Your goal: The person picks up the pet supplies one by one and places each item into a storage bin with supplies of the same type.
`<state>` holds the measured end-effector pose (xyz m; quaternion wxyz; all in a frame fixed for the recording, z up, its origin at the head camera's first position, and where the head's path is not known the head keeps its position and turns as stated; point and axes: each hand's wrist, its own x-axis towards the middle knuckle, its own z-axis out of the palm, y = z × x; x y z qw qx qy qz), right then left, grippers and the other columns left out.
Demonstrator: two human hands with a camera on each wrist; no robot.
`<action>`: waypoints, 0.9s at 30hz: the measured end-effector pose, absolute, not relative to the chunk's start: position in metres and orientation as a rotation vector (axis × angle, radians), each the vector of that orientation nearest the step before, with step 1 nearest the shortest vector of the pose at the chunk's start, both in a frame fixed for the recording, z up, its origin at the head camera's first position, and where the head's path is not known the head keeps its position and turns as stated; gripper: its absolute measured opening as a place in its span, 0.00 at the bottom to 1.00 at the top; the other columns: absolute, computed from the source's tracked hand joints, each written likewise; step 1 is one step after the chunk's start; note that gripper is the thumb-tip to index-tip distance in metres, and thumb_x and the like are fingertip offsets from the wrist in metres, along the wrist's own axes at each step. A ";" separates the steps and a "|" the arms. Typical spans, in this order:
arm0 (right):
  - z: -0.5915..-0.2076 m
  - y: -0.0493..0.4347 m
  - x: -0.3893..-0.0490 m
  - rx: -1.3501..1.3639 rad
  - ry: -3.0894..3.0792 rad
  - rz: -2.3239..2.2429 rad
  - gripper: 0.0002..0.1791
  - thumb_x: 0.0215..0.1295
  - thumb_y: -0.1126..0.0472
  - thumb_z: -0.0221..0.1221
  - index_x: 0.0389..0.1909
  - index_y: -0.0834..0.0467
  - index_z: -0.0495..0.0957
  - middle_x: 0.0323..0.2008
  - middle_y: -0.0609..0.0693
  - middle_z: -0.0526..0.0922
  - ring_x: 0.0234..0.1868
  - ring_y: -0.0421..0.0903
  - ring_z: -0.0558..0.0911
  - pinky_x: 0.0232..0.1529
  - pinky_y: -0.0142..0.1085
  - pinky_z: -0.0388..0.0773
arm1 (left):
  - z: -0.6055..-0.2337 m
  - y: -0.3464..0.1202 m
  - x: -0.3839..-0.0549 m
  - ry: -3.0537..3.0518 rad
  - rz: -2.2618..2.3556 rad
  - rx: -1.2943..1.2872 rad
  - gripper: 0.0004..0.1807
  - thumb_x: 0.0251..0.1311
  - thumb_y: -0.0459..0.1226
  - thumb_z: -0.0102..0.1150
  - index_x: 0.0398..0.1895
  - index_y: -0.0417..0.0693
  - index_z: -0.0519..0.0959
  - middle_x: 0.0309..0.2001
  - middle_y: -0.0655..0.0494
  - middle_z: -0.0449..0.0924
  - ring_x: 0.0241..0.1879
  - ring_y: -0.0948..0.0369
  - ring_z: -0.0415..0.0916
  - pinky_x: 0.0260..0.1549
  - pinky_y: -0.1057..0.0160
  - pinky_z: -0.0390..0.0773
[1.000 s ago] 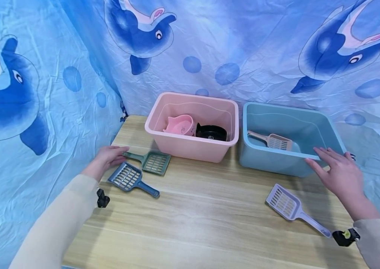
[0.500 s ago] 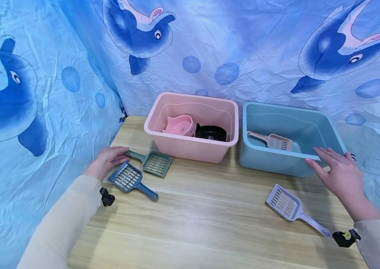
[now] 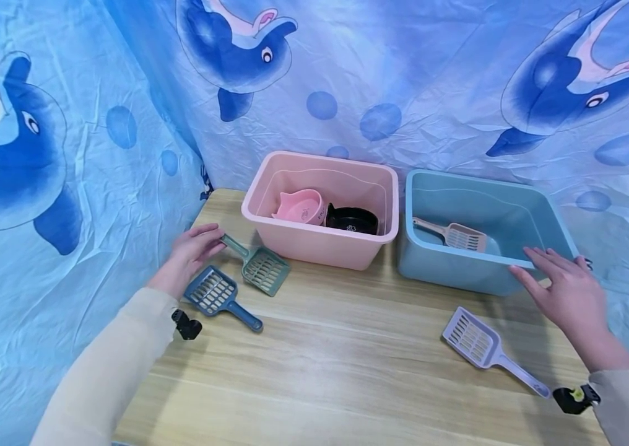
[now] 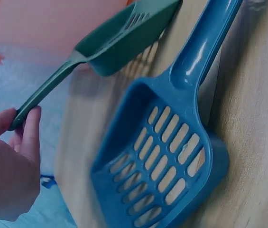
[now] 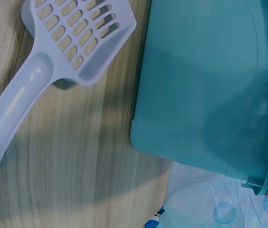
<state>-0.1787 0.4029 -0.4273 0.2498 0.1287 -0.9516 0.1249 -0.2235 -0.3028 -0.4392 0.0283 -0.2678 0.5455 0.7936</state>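
Observation:
My left hand [image 3: 194,248] pinches the handle end of a green litter scoop [image 3: 236,246] between thumb and fingers. The left wrist view shows that scoop [image 4: 117,59] tilted, its handle raised. Just below it a dark blue litter scoop [image 3: 241,313] lies on the table, handle toward the front. My right hand [image 3: 571,294] rests on the near right rim of a teal bin [image 3: 454,271], fingers extended over the edge and thumb on the outside. Inside that bin lies a beige litter scoop [image 3: 433,227]. A lilac litter scoop [image 3: 506,363] lies on the table near my right wrist.
Left of the teal bin stands a pink bin [image 3: 317,244], holding a pink cat-eared bowl [image 3: 299,207] and a black bowl [image 3: 352,220]. Both bins stand at the back of the wooden table [image 3: 337,359], against a blue dolphin-print cloth [image 3: 431,74].
The left hand has moved slightly up and right, lifting the green scoop's handle and turning it so the scoop end points more toward the front right. The right hand has stayed on the rim.

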 end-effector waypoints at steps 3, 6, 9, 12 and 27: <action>-0.427 0.402 -0.179 0.349 -2.597 0.339 0.32 0.70 0.43 0.69 0.67 0.60 0.82 0.57 0.69 0.85 0.61 0.73 0.80 0.81 0.64 0.56 | -0.432 -0.298 -0.220 1.744 2.472 -0.768 0.15 0.68 0.24 0.66 0.54 0.44 0.79 0.33 0.57 0.90 0.33 0.64 0.89 0.43 0.67 0.88; -0.426 0.402 -0.178 0.347 -2.597 0.339 0.33 0.71 0.41 0.68 0.66 0.60 0.82 0.57 0.70 0.85 0.61 0.73 0.80 0.81 0.63 0.55 | -0.420 -0.295 -0.214 1.805 2.502 -0.675 0.13 0.68 0.23 0.66 0.52 0.44 0.81 0.34 0.58 0.90 0.35 0.64 0.89 0.42 0.66 0.89; -0.425 0.402 -0.178 0.342 -2.601 0.339 0.33 0.71 0.41 0.67 0.66 0.61 0.82 0.56 0.71 0.85 0.61 0.73 0.80 0.80 0.65 0.56 | -0.407 -0.294 -0.209 1.893 2.546 -0.547 0.11 0.68 0.23 0.65 0.44 0.46 0.83 0.34 0.58 0.90 0.35 0.63 0.89 0.42 0.65 0.89; -0.424 0.402 -0.178 0.336 -2.614 0.338 0.34 0.71 0.40 0.67 0.67 0.60 0.82 0.56 0.71 0.84 0.61 0.73 0.80 0.80 0.64 0.56 | -0.392 -0.295 -0.204 1.999 2.570 -0.437 0.12 0.67 0.22 0.66 0.41 0.48 0.86 0.34 0.57 0.90 0.35 0.63 0.90 0.41 0.64 0.90; -0.424 0.402 -0.175 0.331 -2.612 0.317 0.34 0.72 0.40 0.66 0.67 0.60 0.82 0.56 0.71 0.84 0.61 0.73 0.80 0.81 0.62 0.54 | -0.255 -0.269 -0.194 2.698 2.147 -0.080 0.17 0.63 0.29 0.74 0.55 0.40 0.87 0.36 0.59 0.89 0.36 0.64 0.89 0.39 0.66 0.89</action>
